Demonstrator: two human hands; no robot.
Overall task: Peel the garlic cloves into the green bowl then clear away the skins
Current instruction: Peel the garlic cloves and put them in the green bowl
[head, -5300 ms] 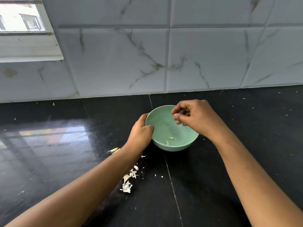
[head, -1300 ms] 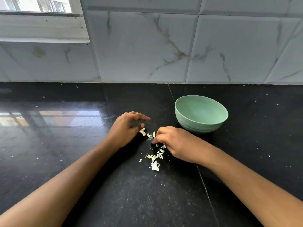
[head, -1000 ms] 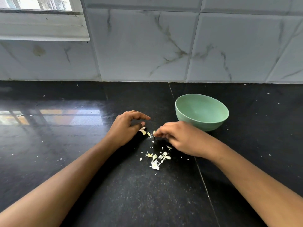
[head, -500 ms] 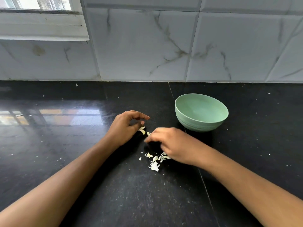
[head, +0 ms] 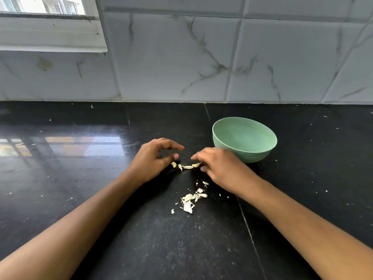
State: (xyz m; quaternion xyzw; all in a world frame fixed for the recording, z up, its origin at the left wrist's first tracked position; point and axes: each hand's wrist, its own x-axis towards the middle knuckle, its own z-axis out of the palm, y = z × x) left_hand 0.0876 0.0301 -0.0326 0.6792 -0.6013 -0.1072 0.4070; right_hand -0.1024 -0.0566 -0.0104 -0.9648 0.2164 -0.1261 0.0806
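The green bowl stands on the black counter, right of centre; its contents are hidden by the near wall. A few pale garlic skins lie in a short row between my hands. My left hand rests cupped on the counter just left of them, fingers loosely curled and holding nothing. My right hand is low over the counter in front of the bowl, with its fingertips at the right end of the row, touching one skin. A larger pile of skins lies nearer me.
The black counter runs back to a marble-tiled wall. A window sill is at the upper left. Tiny white flecks are scattered over the counter, and a seam runs through it below the bowl.
My right hand has drawn back to the right, uncovering a row of skins between the hands. My left hand stays cupped in place. The bowl has not moved.
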